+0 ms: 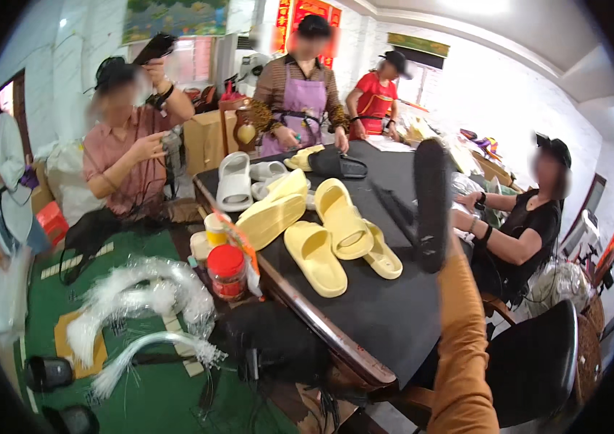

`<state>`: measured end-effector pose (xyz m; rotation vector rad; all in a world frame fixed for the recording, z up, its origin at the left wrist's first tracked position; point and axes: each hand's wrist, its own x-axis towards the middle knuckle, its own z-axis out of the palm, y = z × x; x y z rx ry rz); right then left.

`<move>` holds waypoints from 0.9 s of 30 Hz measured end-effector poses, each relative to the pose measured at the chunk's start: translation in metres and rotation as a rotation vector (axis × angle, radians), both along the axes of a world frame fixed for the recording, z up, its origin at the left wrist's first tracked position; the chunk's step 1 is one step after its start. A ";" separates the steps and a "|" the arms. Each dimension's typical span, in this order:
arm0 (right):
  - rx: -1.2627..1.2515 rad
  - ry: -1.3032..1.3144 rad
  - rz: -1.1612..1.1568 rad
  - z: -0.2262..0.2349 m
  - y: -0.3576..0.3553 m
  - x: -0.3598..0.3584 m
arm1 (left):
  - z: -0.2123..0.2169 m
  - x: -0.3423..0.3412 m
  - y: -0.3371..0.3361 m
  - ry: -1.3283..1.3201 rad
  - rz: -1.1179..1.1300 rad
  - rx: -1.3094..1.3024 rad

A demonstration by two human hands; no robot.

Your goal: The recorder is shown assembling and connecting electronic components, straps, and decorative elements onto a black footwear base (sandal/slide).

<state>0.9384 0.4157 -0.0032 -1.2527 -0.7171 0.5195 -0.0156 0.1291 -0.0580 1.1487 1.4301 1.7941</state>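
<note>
My right forearm [464, 325], in an orange-brown sleeve, reaches up from the lower edge. At its end a black slipper [432, 206] is held upright above the right part of the dark table [365, 318]; the slipper hides my right hand and its fingers. My left hand is not in view. Left of the held slipper lie yellow slippers, one flat at the front [316, 257] and another overlapping it [343, 217]. Behind them stand light grey slippers [235, 181]. A dark blurred shape [396, 211] lies beside the held slipper.
A red-lidded jar [227, 271] stands by the table's left edge. Bundles of clear plastic ties [151, 289] lie on a green surface [155, 390]. Across the table a person in a purple apron [305, 108] handles a black slipper [339, 165]. A black chair [538, 362] stands at right, near a seated person [527, 224].
</note>
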 end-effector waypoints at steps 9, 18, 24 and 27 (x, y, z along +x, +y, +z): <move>-0.179 -0.532 0.711 0.131 -0.079 -0.436 | 0.014 -0.003 -0.136 -0.058 0.101 -0.027; -0.076 -0.780 1.622 0.124 -0.121 -0.886 | -0.012 0.003 -0.212 -0.139 0.019 -0.116; 0.328 -0.734 1.836 0.052 -0.189 -0.968 | -0.021 -0.003 -0.179 -0.187 0.048 0.011; 0.681 -0.625 1.781 0.004 -0.212 -0.907 | -0.015 -0.001 -0.152 -0.189 0.086 0.027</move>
